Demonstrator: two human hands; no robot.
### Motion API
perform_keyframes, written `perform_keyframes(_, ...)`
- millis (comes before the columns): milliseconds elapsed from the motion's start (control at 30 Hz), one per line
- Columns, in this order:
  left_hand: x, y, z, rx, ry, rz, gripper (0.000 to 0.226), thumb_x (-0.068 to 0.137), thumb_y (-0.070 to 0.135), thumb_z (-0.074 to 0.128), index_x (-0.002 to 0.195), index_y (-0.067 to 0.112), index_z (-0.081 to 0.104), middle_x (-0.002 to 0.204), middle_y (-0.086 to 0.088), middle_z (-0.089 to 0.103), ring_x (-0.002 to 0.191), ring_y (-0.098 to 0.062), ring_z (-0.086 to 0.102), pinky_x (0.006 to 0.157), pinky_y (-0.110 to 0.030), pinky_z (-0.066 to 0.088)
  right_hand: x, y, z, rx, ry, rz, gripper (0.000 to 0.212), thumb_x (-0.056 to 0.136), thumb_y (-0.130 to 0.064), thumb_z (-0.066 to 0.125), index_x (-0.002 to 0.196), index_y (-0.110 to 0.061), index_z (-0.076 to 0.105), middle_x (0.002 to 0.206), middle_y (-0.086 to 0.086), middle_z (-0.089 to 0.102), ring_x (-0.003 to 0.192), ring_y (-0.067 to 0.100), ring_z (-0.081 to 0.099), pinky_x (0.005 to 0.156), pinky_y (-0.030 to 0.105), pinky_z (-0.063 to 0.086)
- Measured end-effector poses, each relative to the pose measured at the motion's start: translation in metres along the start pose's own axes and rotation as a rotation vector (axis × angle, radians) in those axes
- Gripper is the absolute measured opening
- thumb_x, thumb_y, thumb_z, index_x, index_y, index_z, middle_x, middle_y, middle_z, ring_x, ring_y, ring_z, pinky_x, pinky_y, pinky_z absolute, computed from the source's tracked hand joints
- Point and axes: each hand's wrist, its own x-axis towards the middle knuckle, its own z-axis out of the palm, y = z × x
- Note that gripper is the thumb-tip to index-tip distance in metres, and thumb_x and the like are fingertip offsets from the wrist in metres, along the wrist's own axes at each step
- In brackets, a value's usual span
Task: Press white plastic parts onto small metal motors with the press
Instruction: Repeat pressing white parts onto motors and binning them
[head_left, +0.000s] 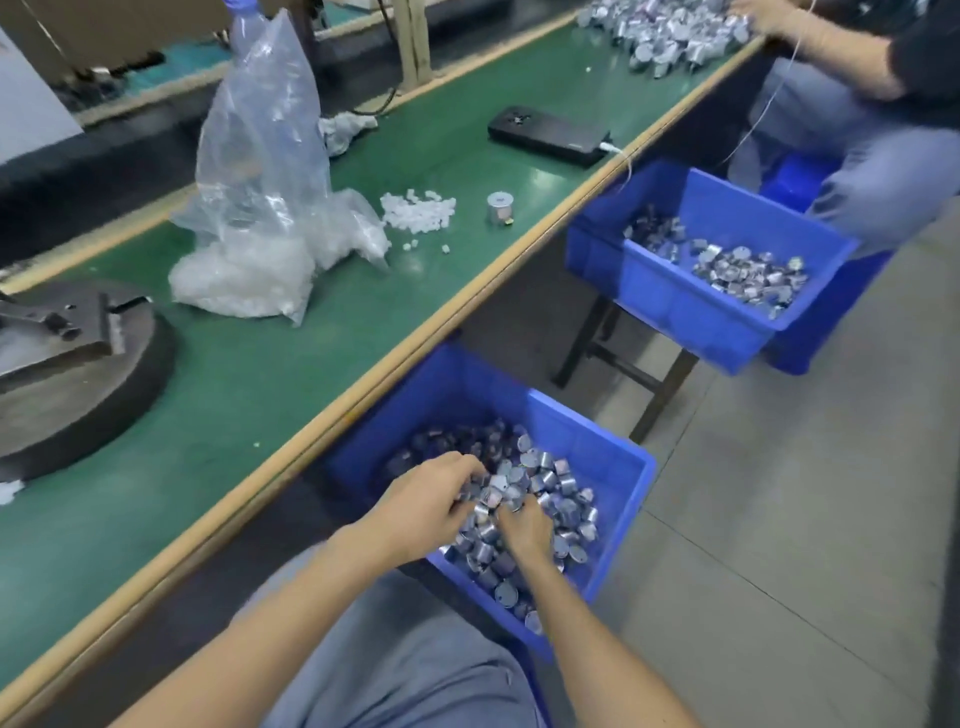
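Both my hands are down in a blue bin (618, 467) beside the table, full of small silver metal motors (550, 499). My left hand (431, 499) has its fingers curled round a clump of motors. My right hand (524, 527) digs into the pile with its fingers curled round motors too. On the green table lies a small heap of white plastic parts (418, 210), and one motor (500, 208) stands upright beside it. The press base (67, 358), a dark round metal plate with a fixture, sits at the left edge.
A clear plastic bag (260, 208) with more white parts stands on the table. A black phone (550, 136) lies near the table edge. A second blue bin (727, 317) holds motors on a stool. Another person (841, 67) works at a motor pile (670, 31) far right.
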Motion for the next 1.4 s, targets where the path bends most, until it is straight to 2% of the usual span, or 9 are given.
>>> perform_keyframes(167,0.001,-0.001,-0.01,-0.007,0.049,0.009,0.009,0.085,0.011,0.052,0.089,0.019,0.051,0.078,0.014,0.046,0.076,-0.011,0.044,0.062,-0.022,0.029,0.008,-0.003,0.002,-0.029,0.061,-0.001,0.027,0.092,-0.019,0.047,0.116,-0.009,0.053,0.112,0.013,0.062,0.096,0.03,0.058,0.075,0.034,0.044)
perform_keyframes(300,-0.001,-0.003,-0.023,-0.028,0.096,0.028,0.012,0.085,0.014,0.053,0.083,0.023,0.046,0.072,0.013,0.045,0.07,-0.01,0.044,0.058,-0.021,0.027,-0.002,-0.032,-0.01,0.138,0.201,-0.136,0.008,0.091,-0.02,0.049,0.092,-0.013,0.054,0.084,0.005,0.063,0.074,0.022,0.055,0.061,0.033,0.041)
perform_keyframes(433,-0.01,-0.001,-0.052,-0.089,0.217,0.03,0.013,0.085,0.015,0.056,0.08,0.023,0.046,0.07,0.012,0.05,0.067,-0.011,0.051,0.06,-0.026,0.038,-0.024,-0.09,-0.029,0.426,0.341,-0.35,0.019,0.092,-0.015,0.052,0.074,-0.01,0.053,0.061,-0.002,0.05,0.062,0.015,0.046,0.055,0.03,0.033)
perform_keyframes(533,-0.031,-0.011,-0.089,-0.178,0.413,-0.041,0.018,0.082,0.015,0.06,0.077,0.026,0.047,0.063,0.012,0.049,0.059,-0.006,0.046,0.061,-0.028,0.042,-0.052,-0.149,-0.04,0.608,0.329,-0.571,0.026,0.091,-0.012,0.053,0.066,-0.017,0.051,0.051,-0.012,0.044,0.051,0.004,0.037,0.054,0.025,0.031)
perform_keyframes(767,-0.124,-0.055,-0.173,-0.129,0.744,-0.267,0.017,0.083,0.015,0.061,0.083,0.026,0.048,0.064,0.014,0.047,0.061,-0.005,0.043,0.064,-0.031,0.042,-0.14,-0.273,0.0,0.764,-0.068,-0.995,0.019,0.084,-0.02,0.048,0.065,-0.02,0.049,0.048,-0.016,0.042,0.049,0.002,0.031,0.051,0.023,0.026)
perform_keyframes(1000,-0.259,-0.099,-0.232,0.006,1.015,-0.621,0.013,0.083,0.015,0.06,0.096,0.016,0.057,0.065,0.013,0.048,0.064,-0.015,0.046,0.07,-0.036,0.048,-0.26,-0.351,0.099,0.634,-0.486,-1.357,0.022,0.086,-0.014,0.048,0.066,-0.021,0.049,0.055,-0.009,0.042,0.05,0.002,0.037,0.051,0.019,0.03)
perform_keyframes(1133,-0.353,-0.116,-0.244,0.08,1.155,-0.882,0.018,0.083,0.013,0.059,0.101,0.012,0.058,0.066,0.009,0.052,0.069,-0.019,0.051,0.071,-0.034,0.047,-0.353,-0.373,0.161,0.528,-0.733,-1.553,0.02,0.086,-0.015,0.049,0.068,-0.007,0.052,0.057,-0.003,0.045,0.052,0.002,0.039,0.053,0.016,0.03)
perform_keyframes(1267,-0.444,-0.13,-0.236,0.091,1.083,-1.215,0.021,0.086,0.015,0.057,0.106,0.011,0.058,0.078,0.0,0.06,0.086,-0.024,0.06,0.072,-0.032,0.043,-0.443,-0.369,0.208,0.363,-0.959,-1.76,0.02,0.086,-0.016,0.052,0.067,-0.009,0.052,0.053,-0.01,0.041,0.052,0.009,0.036,0.057,0.027,0.029)
perform_keyframes(1400,-0.504,-0.147,-0.218,0.077,0.757,-1.514,0.02,0.087,0.016,0.054,0.106,0.011,0.058,0.106,-0.009,0.064,0.1,-0.027,0.057,0.069,-0.027,0.035,-0.491,-0.358,0.251,0.061,-1.087,-1.901,0.019,0.088,-0.005,0.056,0.07,-0.002,0.057,0.059,0.004,0.048,0.06,0.023,0.042,0.059,0.029,0.024)
